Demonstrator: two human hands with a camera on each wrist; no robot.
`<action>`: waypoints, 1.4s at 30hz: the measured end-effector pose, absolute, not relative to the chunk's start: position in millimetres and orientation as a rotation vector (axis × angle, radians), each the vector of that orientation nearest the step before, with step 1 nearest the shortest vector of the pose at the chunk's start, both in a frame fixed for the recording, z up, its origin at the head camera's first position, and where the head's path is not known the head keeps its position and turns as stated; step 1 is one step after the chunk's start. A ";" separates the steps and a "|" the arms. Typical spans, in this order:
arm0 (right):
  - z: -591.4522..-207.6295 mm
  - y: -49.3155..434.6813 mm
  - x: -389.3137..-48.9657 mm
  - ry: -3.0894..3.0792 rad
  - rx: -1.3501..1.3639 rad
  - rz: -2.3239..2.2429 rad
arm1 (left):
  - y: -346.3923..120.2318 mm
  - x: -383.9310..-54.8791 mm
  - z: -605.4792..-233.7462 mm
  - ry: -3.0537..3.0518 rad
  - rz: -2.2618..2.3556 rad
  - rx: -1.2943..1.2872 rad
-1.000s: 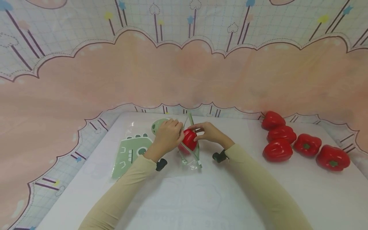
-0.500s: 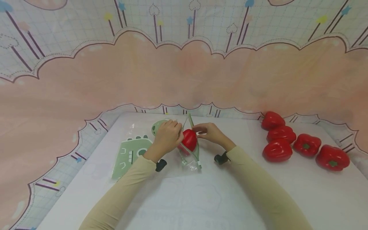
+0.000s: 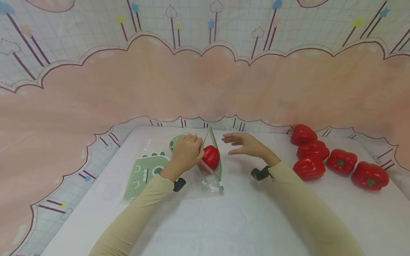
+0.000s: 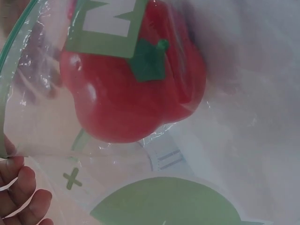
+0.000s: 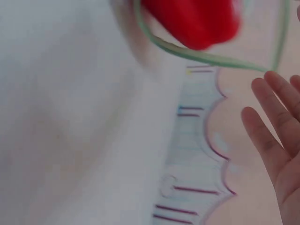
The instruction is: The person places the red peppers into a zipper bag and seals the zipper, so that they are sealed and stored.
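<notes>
A clear zip bag (image 3: 141, 177) with a green cartoon print lies on the table. Its green-rimmed mouth gapes toward the right. Just inside the mouth sits a red bell pepper (image 3: 212, 155); the left wrist view shows the pepper (image 4: 122, 108) through the plastic, green stem visible. My left hand (image 3: 188, 151) grips the upper edge of the mouth, its curled fingers (image 4: 23, 192) at the green rim. To the right of the bag, my right hand (image 3: 248, 145) is held apart from it, holding nothing. Its fingers (image 5: 274, 110) are extended in the right wrist view.
Several more red bell peppers (image 3: 310, 167) lie grouped on the right of the white table (image 3: 205, 224). A patterned cloth (image 3: 205, 81) hangs behind the table. A small black device (image 3: 261, 173) is worn at the right wrist.
The right hand has let go of the pepper and drawn back to the right, its fingers spreading. The pepper stays in the bag's mouth. My left hand has hardly moved.
</notes>
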State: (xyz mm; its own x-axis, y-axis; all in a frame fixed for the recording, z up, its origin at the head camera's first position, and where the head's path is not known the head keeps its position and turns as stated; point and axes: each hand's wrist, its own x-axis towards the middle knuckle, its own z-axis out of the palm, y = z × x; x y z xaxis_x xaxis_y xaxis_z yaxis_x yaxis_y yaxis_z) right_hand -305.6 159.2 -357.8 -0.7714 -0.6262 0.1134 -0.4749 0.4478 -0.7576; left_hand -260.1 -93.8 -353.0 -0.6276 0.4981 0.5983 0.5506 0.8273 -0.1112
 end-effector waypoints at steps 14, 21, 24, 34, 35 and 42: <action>-298.9 234.9 -264.4 2.661 -0.906 -1.069 | -93.6 -259.7 -354.6 -2.379 -0.124 -0.772; -283.9 276.4 -238.7 2.786 -0.799 -0.986 | -93.1 -259.2 -355.3 -2.388 -0.122 -0.770; -281.6 296.3 -227.8 2.801 -0.681 -0.959 | -92.7 -259.0 -355.1 -2.393 -0.125 -0.771; -293.3 351.7 -201.1 2.995 -0.514 -0.816 | -92.3 -258.8 -355.5 -2.393 -0.119 -0.769; -296.2 355.8 -199.1 3.013 -0.511 -0.820 | -92.1 -258.9 -355.6 -2.389 -0.116 -0.769; -321.5 379.7 -192.6 3.052 -0.507 -0.829 | -91.3 -259.3 -356.6 -2.371 -0.098 -0.770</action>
